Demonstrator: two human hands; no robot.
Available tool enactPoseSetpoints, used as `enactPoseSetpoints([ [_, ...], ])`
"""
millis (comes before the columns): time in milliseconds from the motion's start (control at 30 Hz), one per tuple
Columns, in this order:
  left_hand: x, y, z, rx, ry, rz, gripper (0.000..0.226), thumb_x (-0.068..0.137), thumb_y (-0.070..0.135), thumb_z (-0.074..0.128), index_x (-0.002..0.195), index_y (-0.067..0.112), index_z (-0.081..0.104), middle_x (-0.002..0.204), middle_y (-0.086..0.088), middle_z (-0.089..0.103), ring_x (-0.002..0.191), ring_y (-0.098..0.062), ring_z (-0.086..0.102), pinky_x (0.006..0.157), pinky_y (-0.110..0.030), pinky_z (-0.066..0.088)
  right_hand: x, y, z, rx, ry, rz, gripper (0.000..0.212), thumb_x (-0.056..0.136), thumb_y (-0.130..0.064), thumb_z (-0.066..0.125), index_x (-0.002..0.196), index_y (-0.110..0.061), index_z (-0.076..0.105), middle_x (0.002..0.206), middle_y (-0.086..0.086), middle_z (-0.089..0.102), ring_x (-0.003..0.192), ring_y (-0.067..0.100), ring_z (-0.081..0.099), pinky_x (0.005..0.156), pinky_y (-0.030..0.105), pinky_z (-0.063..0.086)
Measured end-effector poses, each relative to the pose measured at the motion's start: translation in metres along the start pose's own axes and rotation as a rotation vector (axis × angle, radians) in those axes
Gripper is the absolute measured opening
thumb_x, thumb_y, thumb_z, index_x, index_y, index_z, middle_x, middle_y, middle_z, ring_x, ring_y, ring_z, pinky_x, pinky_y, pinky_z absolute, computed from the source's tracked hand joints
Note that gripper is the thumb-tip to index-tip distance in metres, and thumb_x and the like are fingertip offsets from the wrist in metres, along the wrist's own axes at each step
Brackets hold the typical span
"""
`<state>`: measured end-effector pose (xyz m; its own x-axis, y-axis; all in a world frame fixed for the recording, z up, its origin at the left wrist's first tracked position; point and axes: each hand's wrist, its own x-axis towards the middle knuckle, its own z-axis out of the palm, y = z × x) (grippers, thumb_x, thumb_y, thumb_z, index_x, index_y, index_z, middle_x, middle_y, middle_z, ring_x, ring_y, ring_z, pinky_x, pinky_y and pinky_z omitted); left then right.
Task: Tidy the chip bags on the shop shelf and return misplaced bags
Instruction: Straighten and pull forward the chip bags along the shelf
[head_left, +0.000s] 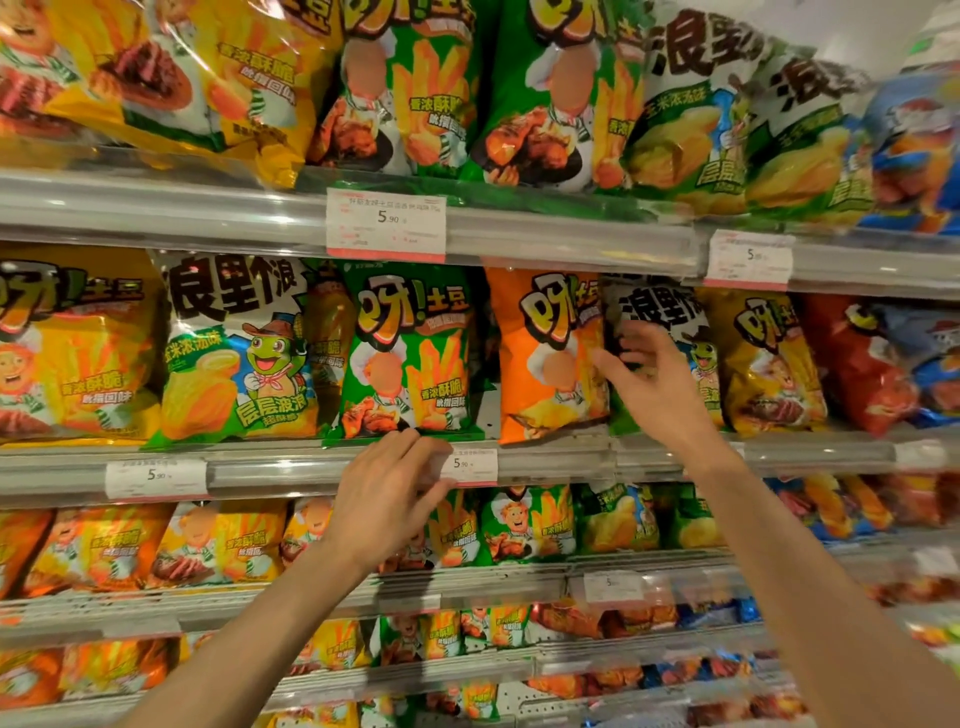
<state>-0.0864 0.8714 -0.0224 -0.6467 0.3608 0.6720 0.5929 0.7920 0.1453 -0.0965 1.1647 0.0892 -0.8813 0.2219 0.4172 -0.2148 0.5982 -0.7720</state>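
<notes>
Shop shelves fill the view, packed with chip bags in yellow, green, orange, white and red, with price tags clipped along the clear rails. On the middle shelf (291, 462) a green bag (408, 358) stands upright between a white frog bag (234, 353) and an orange bag (545, 353); to the right of the orange one stands a second white bag (660, 332), then a yellow bag (763, 364). The left hand (387, 499) hangs just under the green bag's bottom edge, fingers loosely bent against the rail beside a price tag (470, 465), grasping nothing that I can make out. The right hand (657, 384) is spread and released, fingers reaching at the seam between the orange bag and the second white bag, touching or very nearly so (blur makes it hard to say). The risk, as I judge it, lies in that reach: the bags stand packed edge to edge and lean on one another, so pulling one out with a loose grip could drag its neighbour forward over the low rail and drop it onto the shelves below. A hard squeeze could crush the chips or burst the puffed bag. The left hand, so close to the tag, could also knock it off its rail, and the green bag's overhanging bottom edge could be nudged off the shelf lip.
</notes>
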Motion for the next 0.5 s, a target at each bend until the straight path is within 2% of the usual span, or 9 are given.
enactPoseSetpoints([
  [100,0.000,-0.001,0.001,-0.013,0.015,0.004,0.034,0.081,0.035,0.079,0.108,0.020,0.065,0.086,0.007,0.058,0.078,-0.017,0.058,0.061,-0.028,0.045,0.019,0.002,0.009,0.089,-0.177,0.071,0.092,0.084,-0.047,0.076,0.156,-0.023,0.024,0.151,-0.002,0.045,0.135,0.015,0.047,0.108,0.031,0.042],
  [167,-0.001,-0.002,0.001,-0.010,0.020,0.005,0.033,0.082,0.036,0.078,0.108,0.020,0.065,0.087,0.007,0.058,0.079,-0.017,0.058,0.060,-0.030,0.046,0.027,0.003,0.016,0.087,-0.226,0.116,0.104,0.081,-0.052,0.077,0.159,-0.031,0.014,0.156,-0.005,0.039,0.140,0.015,0.041,0.115,0.036,0.037],
  [233,-0.001,-0.002,0.002,-0.007,0.018,0.007,0.033,0.082,0.036,0.078,0.109,0.021,0.065,0.087,0.007,0.058,0.079,-0.016,0.058,0.061,-0.029,0.046,0.029,0.007,0.021,0.118,-0.223,0.162,0.104,0.079,-0.052,0.079,0.159,-0.030,0.017,0.153,-0.004,0.045,0.135,0.014,0.047,0.109,0.034,0.044],
  [267,-0.001,-0.003,0.003,-0.004,0.017,0.007,0.033,0.082,0.037,0.078,0.109,0.021,0.065,0.087,0.007,0.058,0.079,-0.016,0.057,0.060,-0.029,0.045,0.028,0.007,0.023,0.146,-0.202,0.170,0.101,0.079,-0.049,0.080,0.158,-0.027,0.023,0.147,-0.003,0.051,0.126,0.012,0.053,0.098,0.027,0.051],
  [300,-0.001,-0.003,0.003,-0.001,0.019,0.007,0.033,0.082,0.037,0.077,0.108,0.021,0.065,0.086,0.008,0.057,0.079,-0.016,0.057,0.060,-0.029,0.045,0.025,0.004,0.024,0.163,-0.172,0.169,0.095,0.079,-0.045,0.081,0.155,-0.024,0.029,0.139,-0.003,0.056,0.115,0.009,0.057,0.083,0.018,0.054],
  [333,-0.001,-0.003,0.003,0.001,0.021,0.005,0.033,0.082,0.037,0.077,0.109,0.022,0.065,0.086,0.008,0.057,0.079,-0.016,0.057,0.060,-0.029,0.045,0.025,0.002,0.024,0.176,-0.131,0.161,0.090,0.080,-0.042,0.082,0.153,-0.023,0.034,0.134,-0.003,0.057,0.110,0.007,0.059,0.075,0.015,0.054],
  [367,-0.001,-0.003,0.003,0.001,0.022,0.004,0.033,0.082,0.038,0.077,0.109,0.022,0.065,0.086,0.008,0.058,0.079,-0.016,0.057,0.060,-0.029,0.045,0.026,0.001,0.024,0.182,-0.081,0.146,0.087,0.079,-0.041,0.082,0.151,-0.023,0.037,0.133,-0.003,0.058,0.111,0.009,0.059,0.078,0.019,0.055],
  [433,-0.001,-0.002,0.003,0.001,0.021,-0.001,0.034,0.082,0.038,0.078,0.109,0.022,0.064,0.087,0.008,0.058,0.080,-0.015,0.057,0.060,-0.029,0.046,0.026,-0.003,0.024,0.200,0.014,0.127,0.087,0.079,-0.042,0.083,0.151,-0.022,0.038,0.132,-0.006,0.057,0.116,0.012,0.056,0.097,0.032,0.052],
  [500,-0.001,-0.003,0.003,0.004,0.023,-0.006,0.034,0.081,0.038,0.078,0.108,0.022,0.065,0.087,0.008,0.058,0.079,-0.016,0.058,0.059,-0.029,0.046,0.021,-0.005,0.033,0.190,0.055,0.104,0.083,0.082,-0.042,0.080,0.150,-0.020,0.038,0.124,-0.011,0.057,0.113,0.010,0.054,0.098,0.029,0.046],
])
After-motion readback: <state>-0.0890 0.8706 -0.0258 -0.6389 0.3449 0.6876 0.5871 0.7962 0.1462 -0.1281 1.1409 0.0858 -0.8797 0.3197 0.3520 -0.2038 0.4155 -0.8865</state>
